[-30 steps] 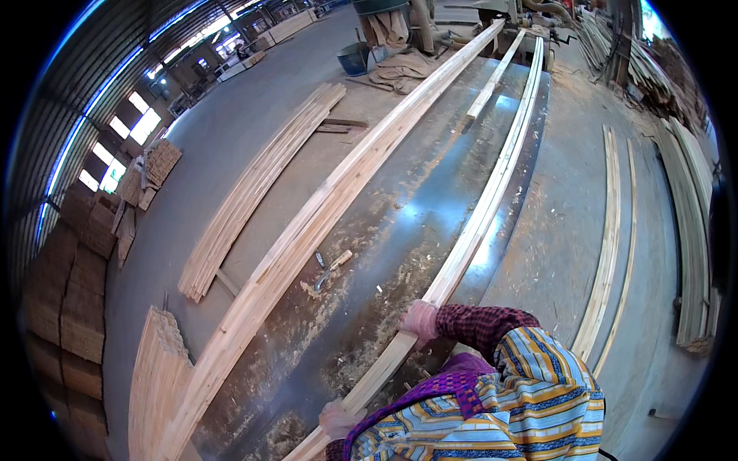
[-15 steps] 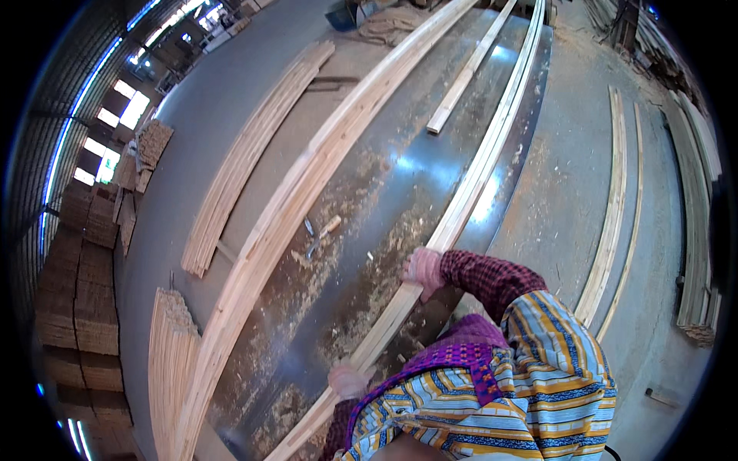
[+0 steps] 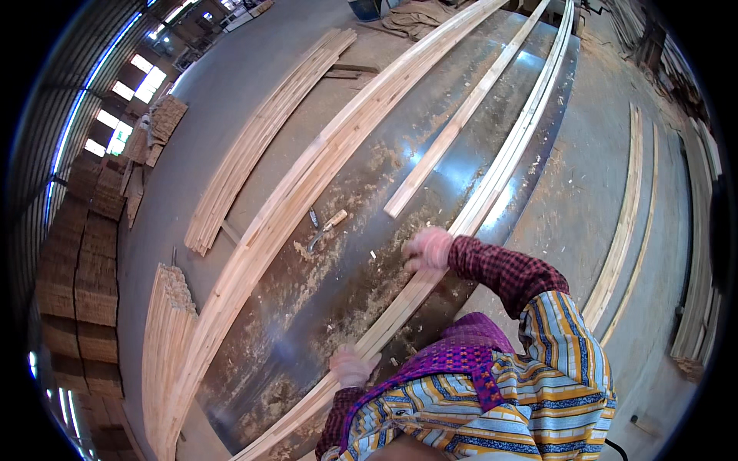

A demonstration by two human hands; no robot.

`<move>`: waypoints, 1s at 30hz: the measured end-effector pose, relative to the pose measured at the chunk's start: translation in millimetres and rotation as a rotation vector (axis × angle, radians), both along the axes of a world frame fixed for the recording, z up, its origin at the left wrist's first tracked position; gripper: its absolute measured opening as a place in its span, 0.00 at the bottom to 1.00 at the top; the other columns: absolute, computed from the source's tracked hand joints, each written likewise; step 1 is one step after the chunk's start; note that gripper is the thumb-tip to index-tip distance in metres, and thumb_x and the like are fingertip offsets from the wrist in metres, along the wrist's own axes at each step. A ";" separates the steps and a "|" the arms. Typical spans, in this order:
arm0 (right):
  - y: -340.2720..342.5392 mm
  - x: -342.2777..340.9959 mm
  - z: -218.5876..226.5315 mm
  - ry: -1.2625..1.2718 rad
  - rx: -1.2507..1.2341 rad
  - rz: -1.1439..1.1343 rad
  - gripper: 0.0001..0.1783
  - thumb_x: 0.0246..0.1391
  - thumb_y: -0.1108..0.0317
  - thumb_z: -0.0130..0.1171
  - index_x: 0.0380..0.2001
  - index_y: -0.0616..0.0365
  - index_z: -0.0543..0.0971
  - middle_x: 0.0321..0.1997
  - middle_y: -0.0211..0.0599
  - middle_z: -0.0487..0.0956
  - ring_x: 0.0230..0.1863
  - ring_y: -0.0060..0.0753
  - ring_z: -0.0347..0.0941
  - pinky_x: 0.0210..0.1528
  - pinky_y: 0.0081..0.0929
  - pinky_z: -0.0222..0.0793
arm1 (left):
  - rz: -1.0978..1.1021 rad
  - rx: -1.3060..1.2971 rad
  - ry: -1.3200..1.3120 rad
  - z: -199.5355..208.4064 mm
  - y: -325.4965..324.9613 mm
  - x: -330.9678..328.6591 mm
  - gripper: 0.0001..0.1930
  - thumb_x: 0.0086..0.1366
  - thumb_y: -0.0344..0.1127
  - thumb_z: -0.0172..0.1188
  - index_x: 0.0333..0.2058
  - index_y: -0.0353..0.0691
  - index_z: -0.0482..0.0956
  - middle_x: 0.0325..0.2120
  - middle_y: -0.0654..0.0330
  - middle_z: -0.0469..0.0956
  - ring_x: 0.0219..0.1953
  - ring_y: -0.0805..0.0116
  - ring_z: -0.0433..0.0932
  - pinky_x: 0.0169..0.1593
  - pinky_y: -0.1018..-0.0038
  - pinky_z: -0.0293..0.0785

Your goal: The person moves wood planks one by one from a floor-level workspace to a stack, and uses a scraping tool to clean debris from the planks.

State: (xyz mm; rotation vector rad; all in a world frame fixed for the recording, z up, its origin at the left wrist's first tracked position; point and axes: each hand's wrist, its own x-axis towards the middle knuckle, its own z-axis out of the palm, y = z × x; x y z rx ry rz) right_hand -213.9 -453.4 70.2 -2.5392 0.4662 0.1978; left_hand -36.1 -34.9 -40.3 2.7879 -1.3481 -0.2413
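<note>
A: Where are the long pale boards (image 3: 393,313)?

B: On the metal table (image 3: 367,209), running from the lower edge of the view, past the front of the person's body, up to the far end.

A: And the left hand (image 3: 351,366)?

B: Laid over their near part. Its fingers are partly hidden, so I cannot tell whether it is clamped on the wood.

A: The right hand (image 3: 428,250)?

B: Farther up, at the left edge of the same boards — slightly blurred, fingers bent. Whether it grips or merely touches, I cannot tell.

A: What else lies near?

B: A single board (image 3: 459,123) to the left, its near end just beyond the right hand. A wooden-handled tool (image 3: 335,221) sits among shavings (image 3: 310,280), and a thick row of boards (image 3: 307,180) lines the table's left side.

A: Beyond the table?

B: More timber on the floor (image 3: 165,200) — a bundle (image 3: 273,134) left, two strips right.
</note>
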 end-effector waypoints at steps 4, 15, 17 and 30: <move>-67.2 -21.4 2.8 -0.179 -0.174 -0.338 0.29 0.57 0.38 0.56 0.46 0.50 0.84 0.45 0.47 0.83 0.49 0.51 0.79 0.51 0.47 0.74 | -0.077 0.153 -0.143 42.7 -31.7 -17.8 0.49 0.44 0.73 0.67 0.57 0.43 0.74 0.44 0.55 0.78 0.46 0.54 0.78 0.51 0.59 0.72; -68.6 -41.4 -29.2 0.061 -0.271 -0.447 0.30 0.62 0.39 0.49 0.35 0.55 0.87 0.37 0.45 0.85 0.44 0.50 0.81 0.48 0.46 0.75 | -0.023 0.248 -0.019 48.7 -36.1 -14.5 0.40 0.43 0.70 0.67 0.45 0.41 0.79 0.35 0.56 0.80 0.37 0.55 0.81 0.39 0.61 0.78; -70.6 -43.1 -29.4 0.074 -0.248 -0.456 0.30 0.62 0.39 0.49 0.34 0.55 0.87 0.36 0.45 0.85 0.43 0.50 0.81 0.47 0.46 0.75 | -0.007 0.281 0.000 49.0 -40.9 -9.7 0.38 0.45 0.69 0.66 0.44 0.43 0.79 0.36 0.57 0.79 0.38 0.55 0.81 0.39 0.61 0.77; -68.6 -46.6 -28.0 0.110 -0.272 -0.463 0.28 0.62 0.43 0.48 0.36 0.54 0.86 0.39 0.45 0.85 0.46 0.47 0.81 0.50 0.44 0.75 | -0.142 0.214 -0.143 9.9 -24.4 2.8 0.21 0.57 0.58 0.58 0.40 0.50 0.79 0.38 0.59 0.78 0.43 0.57 0.79 0.43 0.60 0.75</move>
